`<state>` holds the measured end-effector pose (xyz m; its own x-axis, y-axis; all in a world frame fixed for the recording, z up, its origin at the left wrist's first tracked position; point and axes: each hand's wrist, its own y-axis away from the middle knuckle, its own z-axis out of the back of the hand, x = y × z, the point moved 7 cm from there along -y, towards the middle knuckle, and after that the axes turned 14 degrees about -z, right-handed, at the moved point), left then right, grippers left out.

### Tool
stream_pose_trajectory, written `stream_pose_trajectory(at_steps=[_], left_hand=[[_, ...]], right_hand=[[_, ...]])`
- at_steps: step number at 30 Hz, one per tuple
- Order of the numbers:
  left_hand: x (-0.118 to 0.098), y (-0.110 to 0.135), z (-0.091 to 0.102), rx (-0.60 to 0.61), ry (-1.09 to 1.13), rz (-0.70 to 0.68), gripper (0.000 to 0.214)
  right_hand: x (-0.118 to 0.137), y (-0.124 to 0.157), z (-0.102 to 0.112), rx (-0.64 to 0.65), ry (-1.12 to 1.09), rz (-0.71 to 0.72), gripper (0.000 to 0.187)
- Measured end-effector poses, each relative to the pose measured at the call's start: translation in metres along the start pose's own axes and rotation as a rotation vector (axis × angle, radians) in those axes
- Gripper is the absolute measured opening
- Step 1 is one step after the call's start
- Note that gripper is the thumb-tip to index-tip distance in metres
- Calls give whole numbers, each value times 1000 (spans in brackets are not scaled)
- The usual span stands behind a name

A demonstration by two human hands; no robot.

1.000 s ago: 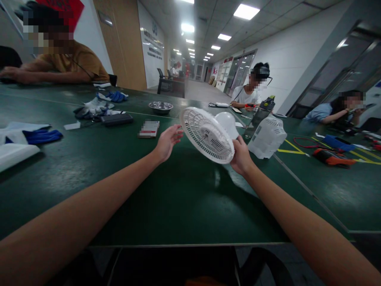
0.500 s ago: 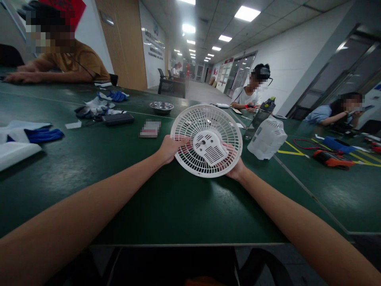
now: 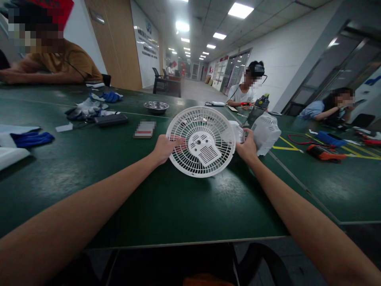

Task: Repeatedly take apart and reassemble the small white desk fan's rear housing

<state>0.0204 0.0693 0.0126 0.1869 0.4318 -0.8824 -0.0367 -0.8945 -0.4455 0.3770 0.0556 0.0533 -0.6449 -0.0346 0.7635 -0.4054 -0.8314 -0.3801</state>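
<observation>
A round white fan grille [image 3: 180, 157] stands tilted above the table, its solid vented centre facing me. My left hand [image 3: 163, 149] grips its left rim, the thumb over the front slats and the fingers showing through behind. My right hand [image 3: 247, 147] is at the right side of the grille, its fingers curled around a white plastic part [image 3: 237, 129] that is partly hidden behind the rim. What this part is I cannot make out. Just right of that hand is a white vented plastic housing [image 3: 267, 133].
A bottle [image 3: 258, 112] stands behind the housing. Farther back are a metal bowl [image 3: 156, 107], a pixelated box [image 3: 144, 130] and a black case [image 3: 111, 120]. Gloves [image 3: 32, 139] lie left; an orange-black meter [image 3: 326, 153] and blue object [image 3: 331, 138] lie right. Several people sit around the table.
My right hand has come out from behind the grille toward the right, with a white part now showing at its fingers. My left hand keeps its hold; the view has shifted slightly.
</observation>
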Motion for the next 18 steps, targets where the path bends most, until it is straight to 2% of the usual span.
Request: stream_pose_trajectory(at_steps=[1, 3, 6, 8, 10, 12, 14, 15, 16, 18], left_hand=[[2, 0, 1, -14, -12, 18, 18], [4, 0, 4, -44, -37, 50, 13], [3, 1, 7, -82, -55, 79, 9], [2, 1, 8, -90, -46, 93, 9], [0, 1, 8, -94, -40, 107, 8], [-1, 1, 8, -94, -34, 125, 8], [-1, 1, 8, -85, -24, 136, 9], [0, 1, 8, -79, -17, 139, 9], [0, 1, 8, -75, -10, 140, 9], [2, 1, 9, -72, 4, 141, 10]], right_hand=[[-7, -5, 9, -81, 109, -22, 76], [-17, -11, 17, -146, 258, -61, 74], [-20, -13, 15, -129, 339, -63, 68], [-12, -13, 18, -162, 352, 5, 58], [-1, -13, 34, -283, 342, 101, 51], [4, -13, 60, -475, 321, 147, 54], [-2, -14, 85, -651, 301, 109, 62], [-9, -17, 94, -694, 285, 67, 66], [-20, -20, 100, -702, 259, 8, 70], [-46, -29, 100, -617, 174, -141, 81]])
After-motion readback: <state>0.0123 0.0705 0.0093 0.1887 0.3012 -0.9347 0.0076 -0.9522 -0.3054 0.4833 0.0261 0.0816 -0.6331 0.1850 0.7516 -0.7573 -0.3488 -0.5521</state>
